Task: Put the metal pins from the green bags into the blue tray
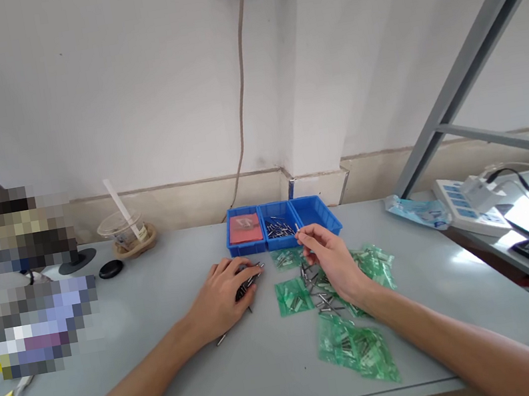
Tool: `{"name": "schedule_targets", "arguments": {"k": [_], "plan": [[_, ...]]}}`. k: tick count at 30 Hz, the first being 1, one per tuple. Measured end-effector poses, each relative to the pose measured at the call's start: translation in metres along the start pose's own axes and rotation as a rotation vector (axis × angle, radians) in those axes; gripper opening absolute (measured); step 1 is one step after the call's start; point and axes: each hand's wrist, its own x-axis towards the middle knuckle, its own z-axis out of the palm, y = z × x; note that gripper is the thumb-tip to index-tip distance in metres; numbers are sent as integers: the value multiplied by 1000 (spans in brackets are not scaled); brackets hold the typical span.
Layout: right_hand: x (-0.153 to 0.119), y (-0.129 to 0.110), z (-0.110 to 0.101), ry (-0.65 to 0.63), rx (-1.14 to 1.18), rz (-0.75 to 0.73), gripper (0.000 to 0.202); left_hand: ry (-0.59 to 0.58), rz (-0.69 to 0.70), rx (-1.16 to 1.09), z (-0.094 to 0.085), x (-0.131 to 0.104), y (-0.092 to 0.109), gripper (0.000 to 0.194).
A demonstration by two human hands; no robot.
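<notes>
My left hand (225, 296) rests on the grey table, its fingers curled over a bunch of dark metal pins (245, 286). In front of the blue bins, my right hand (333, 261) pinches a small metal pin (297, 227) between thumb and fingertips. The middle bin (275, 245) holds many small metal pieces. A pink card (244, 230) lies in the left bin, with a small clear bag on it. Nothing shows inside the right bin (315, 213). Loose metal pins (329, 304) and green bags (355, 348) of metal parts lie around and below my right hand.
At the back left stand a plastic cup (122, 230) with a straw and a black round object (111, 269). A blue packet (419, 211) and a power strip (469, 208) lie at the right, beside a metal frame (435, 129).
</notes>
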Motion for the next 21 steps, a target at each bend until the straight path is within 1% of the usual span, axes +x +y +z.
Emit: {"name": "schedule_targets", "arguments": {"k": [15,21], "plan": [[2,2,-1,3,9,2,33,6,-11,12,3,0,-4,33],[2,3,-1,-9,11,1,32,-9,-9,4,0,0,-1,33]]}}
